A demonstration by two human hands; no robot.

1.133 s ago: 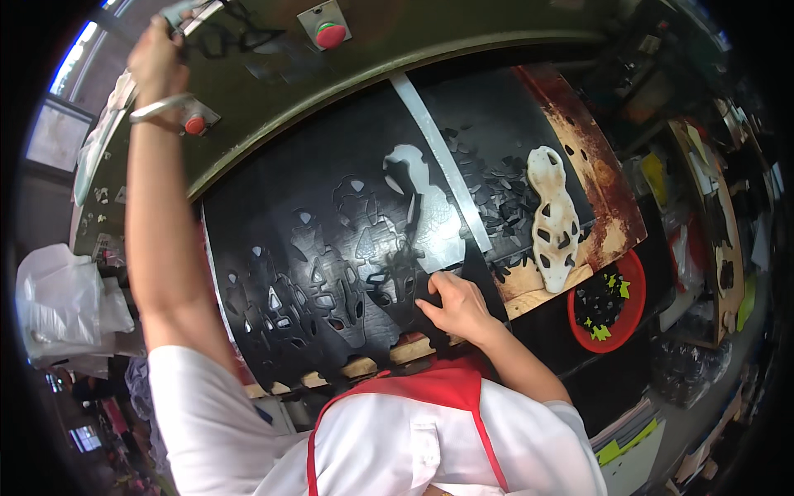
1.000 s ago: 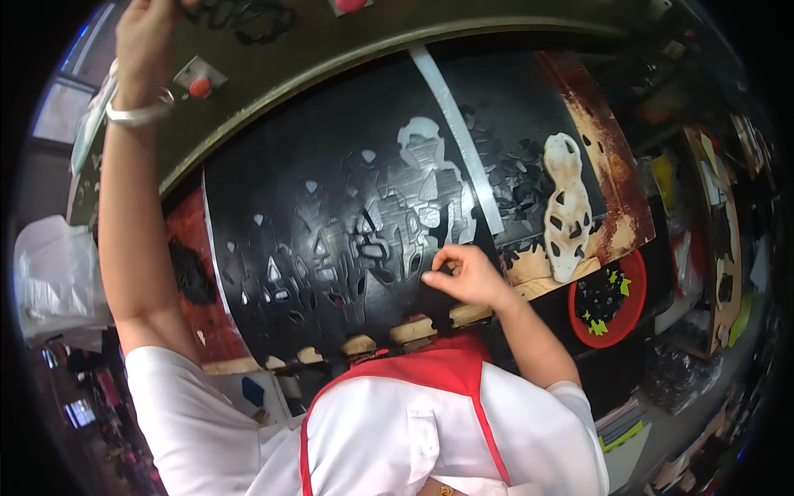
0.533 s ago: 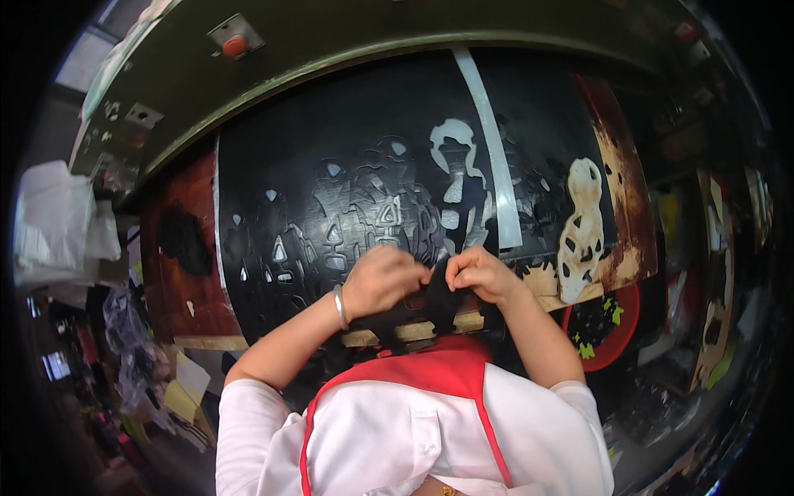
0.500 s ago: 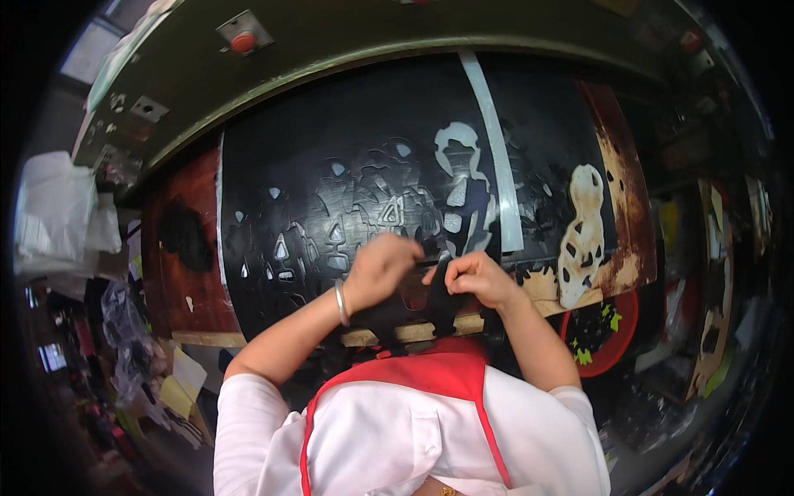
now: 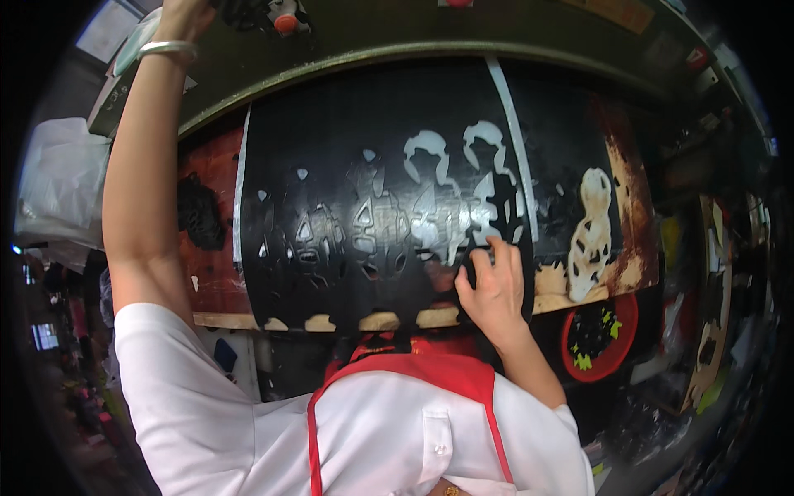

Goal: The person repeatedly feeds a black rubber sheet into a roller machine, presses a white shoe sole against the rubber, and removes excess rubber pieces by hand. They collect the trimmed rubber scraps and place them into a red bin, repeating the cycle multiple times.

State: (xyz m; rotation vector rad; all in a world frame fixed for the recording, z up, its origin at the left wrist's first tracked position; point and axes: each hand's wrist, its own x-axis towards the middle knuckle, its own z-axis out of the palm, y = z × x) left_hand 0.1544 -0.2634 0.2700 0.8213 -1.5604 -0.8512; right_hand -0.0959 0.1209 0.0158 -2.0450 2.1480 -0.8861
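A black sheet (image 5: 347, 107) with rows of cut-out openings lies across a reddish-brown board (image 5: 217, 149). My right hand (image 5: 496, 289) rests on its near right part beside the openings, fingers apart and nothing visibly held. My left arm reaches far to the upper left, where my left hand (image 5: 187, 18) is partly cut off by the picture's edge. Black cut-out pieces (image 5: 241, 11) hang at that hand, by a red button (image 5: 285, 23). The fingers around them show poorly. A pale, stained cut-out template (image 5: 589, 240) lies to the right of the sheet.
A red basin (image 5: 630, 335) at the near right holds black and yellow-green pieces. A green machine beam (image 5: 372, 33) spans the far side. Pale strips (image 5: 517, 149) run along the sheet. A black piece (image 5: 198, 211) lies on the board's left; white plastic bags (image 5: 62, 178) hang beyond.
My left hand has gone from the sheet to the far upper left, with black pieces at it. The right hand has loosened its pinch and spread over the sheet. The sheet shows another large opening.
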